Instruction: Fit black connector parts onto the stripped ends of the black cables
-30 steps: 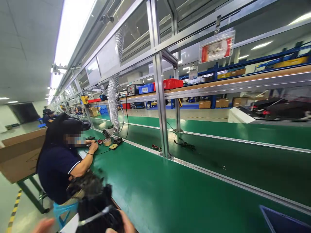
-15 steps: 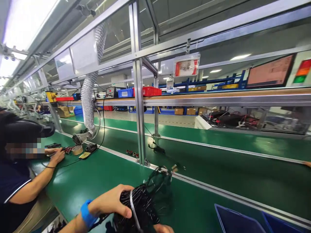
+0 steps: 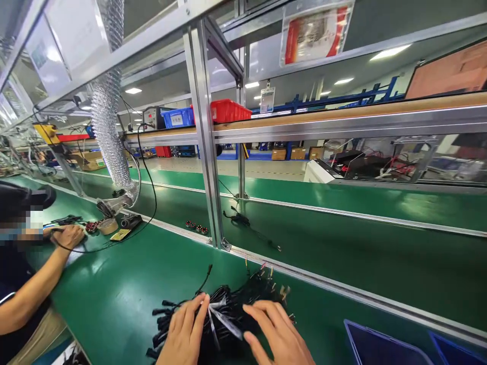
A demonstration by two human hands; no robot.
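Cable bundle [image 3: 258, 293] had come down onto bench [image 3: 125, 294] — likely floppy, weighty, best held round middle. Left hand [image 3: 182, 334] pinched white tie [image 3: 225, 323]; right hand [image 3: 281, 334] gaped — empty.

The shelf [image 3: 323, 124] holds a red bin [image 3: 231, 111] (blue bin [image 3: 178, 118] nearby).

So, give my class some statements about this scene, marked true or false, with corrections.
1. The black cable bundle lies on the green bench. True.
2. Both of the camera wearer's hands are gloved. False: the left hand and right hand are bare.
3. A white tie crosses the bundle. True.
4. The right hand is clenched. False: its thumb and forefinger are apart.
5. The silver duct hangs left of the near upright post. True.
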